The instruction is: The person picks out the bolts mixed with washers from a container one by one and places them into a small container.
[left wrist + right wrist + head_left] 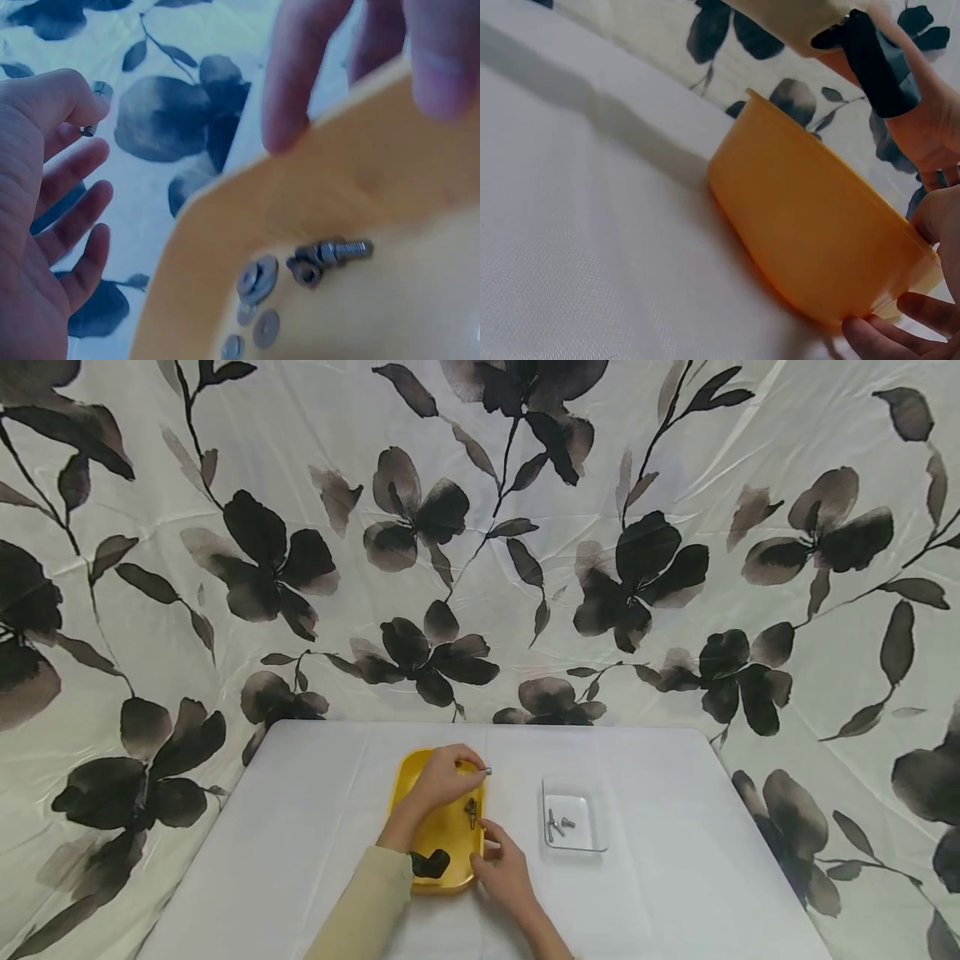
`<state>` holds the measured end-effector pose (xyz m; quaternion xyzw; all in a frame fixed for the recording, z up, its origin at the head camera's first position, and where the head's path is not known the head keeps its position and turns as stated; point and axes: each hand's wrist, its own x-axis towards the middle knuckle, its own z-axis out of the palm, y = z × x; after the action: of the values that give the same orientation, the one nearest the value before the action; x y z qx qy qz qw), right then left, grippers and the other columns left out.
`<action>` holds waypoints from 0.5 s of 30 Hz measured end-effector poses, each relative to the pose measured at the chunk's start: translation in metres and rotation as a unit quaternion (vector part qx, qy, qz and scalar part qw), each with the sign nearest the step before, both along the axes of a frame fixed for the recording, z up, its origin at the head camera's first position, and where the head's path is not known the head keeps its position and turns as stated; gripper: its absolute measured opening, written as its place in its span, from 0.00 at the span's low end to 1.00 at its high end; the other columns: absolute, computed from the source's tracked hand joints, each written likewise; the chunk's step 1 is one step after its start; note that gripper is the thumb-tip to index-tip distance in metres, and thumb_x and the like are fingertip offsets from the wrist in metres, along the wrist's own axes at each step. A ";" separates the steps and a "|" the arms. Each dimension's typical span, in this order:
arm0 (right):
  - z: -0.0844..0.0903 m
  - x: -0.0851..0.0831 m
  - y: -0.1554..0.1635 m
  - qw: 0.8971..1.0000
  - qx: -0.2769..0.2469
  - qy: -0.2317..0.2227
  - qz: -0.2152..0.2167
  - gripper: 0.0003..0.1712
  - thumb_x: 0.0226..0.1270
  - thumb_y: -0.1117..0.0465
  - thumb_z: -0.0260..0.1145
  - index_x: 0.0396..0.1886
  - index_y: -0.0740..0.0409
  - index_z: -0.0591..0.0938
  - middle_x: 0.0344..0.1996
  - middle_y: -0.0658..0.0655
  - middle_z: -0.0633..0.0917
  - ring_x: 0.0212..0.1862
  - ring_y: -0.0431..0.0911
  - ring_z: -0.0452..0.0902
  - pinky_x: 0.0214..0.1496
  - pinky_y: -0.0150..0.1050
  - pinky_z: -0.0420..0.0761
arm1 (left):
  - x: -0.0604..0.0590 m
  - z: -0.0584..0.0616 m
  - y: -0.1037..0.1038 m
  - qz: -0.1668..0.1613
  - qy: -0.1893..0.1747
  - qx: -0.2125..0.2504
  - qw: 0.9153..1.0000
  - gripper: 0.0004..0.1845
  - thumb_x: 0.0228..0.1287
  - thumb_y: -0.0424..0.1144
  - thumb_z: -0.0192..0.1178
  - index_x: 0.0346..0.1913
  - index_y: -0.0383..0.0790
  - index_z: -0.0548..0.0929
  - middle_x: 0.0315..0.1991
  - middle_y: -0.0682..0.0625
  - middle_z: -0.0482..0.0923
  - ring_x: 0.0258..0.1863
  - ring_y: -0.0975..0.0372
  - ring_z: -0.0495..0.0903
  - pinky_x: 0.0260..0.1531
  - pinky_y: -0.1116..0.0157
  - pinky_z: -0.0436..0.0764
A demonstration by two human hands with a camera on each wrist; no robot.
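Closest to us, our right hand (504, 868) holds the near right corner of the yellow tray (420, 777), with its fingers curled on the rim and its thumb on the side. The tray sits on the white worktop (300, 827), in the middle and a bit to the left. Inside the tray we see a bolt with a nut on it (334, 252), and beside it some flat washers (257, 279). A dark strap (430, 863) on our left wrist hides the near end of the tray. A little farther out, our left hand (442, 777) is over the far part of the tray. Its thumb and first finger pinch a small silver part (487, 771), held up just past the tray's right rim, while the other fingers are spread loose. To the right, well apart from the tray, there is a clear dish (592, 843) with a few small silver pieces (558, 823) in it already. So we think some pieces have been moved over, and the bolt and washers in the tray are still left. Between the tray and the dish the worktop is bare, so there is room to carry the part across. The edges of the worktop are well away from both. Behind it all hangs a flowered cloth (675, 485).
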<state>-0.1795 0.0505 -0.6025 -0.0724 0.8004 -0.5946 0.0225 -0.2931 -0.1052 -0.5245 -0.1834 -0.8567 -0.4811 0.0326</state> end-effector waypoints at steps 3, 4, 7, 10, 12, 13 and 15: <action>0.001 0.002 -0.001 1.000 -0.002 0.004 0.002 0.31 0.61 0.64 0.66 0.66 0.58 0.72 0.56 0.66 0.77 0.44 0.49 0.79 0.39 0.36 0.80 | 0.002 0.004 0.004 -0.016 0.010 -0.001 1.000 0.02 0.55 0.41 0.70 0.30 0.49 0.87 0.33 0.61 0.82 0.40 0.54 0.80 0.49 0.55 0.77; 0.001 0.003 -0.002 1.000 -0.001 0.008 0.001 0.31 0.61 0.64 0.66 0.66 0.58 0.72 0.56 0.66 0.77 0.44 0.50 0.79 0.39 0.37 0.80 | 0.003 0.005 0.006 -0.021 0.013 -0.003 1.000 0.02 0.56 0.41 0.71 0.30 0.49 0.87 0.33 0.61 0.82 0.40 0.54 0.80 0.49 0.55 0.77; 0.002 0.004 -0.001 1.000 0.008 0.012 -0.001 0.31 0.61 0.64 0.66 0.65 0.58 0.73 0.55 0.65 0.78 0.44 0.50 0.79 0.42 0.38 0.80 | 0.004 0.006 0.011 -0.032 0.011 -0.008 0.999 0.02 0.56 0.40 0.71 0.30 0.49 0.87 0.33 0.61 0.81 0.41 0.53 0.80 0.50 0.54 0.77; 0.002 0.004 0.002 1.000 0.020 0.018 0.008 0.29 0.64 0.63 0.65 0.65 0.59 0.73 0.55 0.64 0.78 0.45 0.50 0.79 0.44 0.38 0.80 | 0.005 0.009 0.016 -0.039 0.009 -0.010 0.999 0.03 0.56 0.38 0.70 0.30 0.51 0.86 0.34 0.61 0.81 0.41 0.55 0.79 0.50 0.52 0.77; 0.005 0.003 0.005 0.999 0.024 0.031 0.017 0.27 0.66 0.63 0.64 0.64 0.60 0.73 0.56 0.64 0.78 0.46 0.51 0.80 0.45 0.39 0.81 | 0.005 0.011 0.019 -0.042 0.018 -0.009 0.999 0.04 0.55 0.38 0.70 0.29 0.52 0.86 0.34 0.61 0.81 0.40 0.58 0.79 0.49 0.51 0.77; 0.007 0.002 0.008 0.999 0.028 0.036 0.019 0.25 0.67 0.62 0.64 0.64 0.60 0.74 0.56 0.63 0.78 0.46 0.51 0.80 0.45 0.38 0.81 | 0.005 0.012 0.021 -0.042 0.025 -0.012 0.999 0.03 0.55 0.38 0.70 0.29 0.52 0.86 0.34 0.61 0.81 0.39 0.60 0.78 0.49 0.51 0.77; 0.012 0.001 0.014 0.998 0.045 0.046 0.021 0.22 0.69 0.61 0.62 0.62 0.59 0.75 0.56 0.60 0.78 0.47 0.50 0.80 0.45 0.38 0.81 | 0.005 0.015 0.026 -0.044 0.036 -0.015 0.998 0.03 0.55 0.38 0.70 0.29 0.52 0.86 0.34 0.61 0.81 0.39 0.62 0.78 0.48 0.51 0.78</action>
<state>-0.1786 0.0648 -0.5907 -0.1153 0.8247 -0.5537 0.0018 -0.2881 -0.0797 -0.5092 -0.2383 -0.8533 -0.4622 0.0395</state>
